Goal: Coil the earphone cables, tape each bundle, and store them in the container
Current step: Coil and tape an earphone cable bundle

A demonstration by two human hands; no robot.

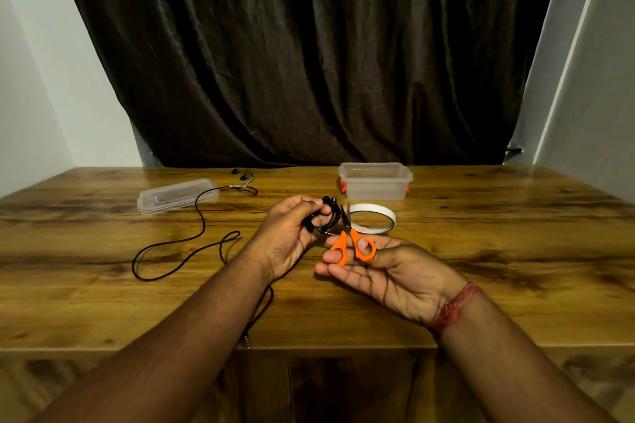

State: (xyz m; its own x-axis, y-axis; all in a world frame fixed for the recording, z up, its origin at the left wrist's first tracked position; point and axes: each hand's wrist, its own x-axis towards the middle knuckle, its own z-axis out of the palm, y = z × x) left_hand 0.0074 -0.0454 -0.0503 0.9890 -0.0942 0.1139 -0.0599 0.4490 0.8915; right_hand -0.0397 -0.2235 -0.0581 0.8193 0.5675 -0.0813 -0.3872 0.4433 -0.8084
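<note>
**Blades close to the coiled cable**

The cable itself could be nicked, since the scissors [352, 244] are pointed at the coiled earphone bundle [324, 218] – a slip would do it. The bundle is pinched in the left hand [292, 233]; the scissors are held in the right hand [381, 268], thumb through a loop. The container [376, 181] stands open beyond, well apart, and a second earphone cable [192, 240] lies uncoiled to the left.
</note>
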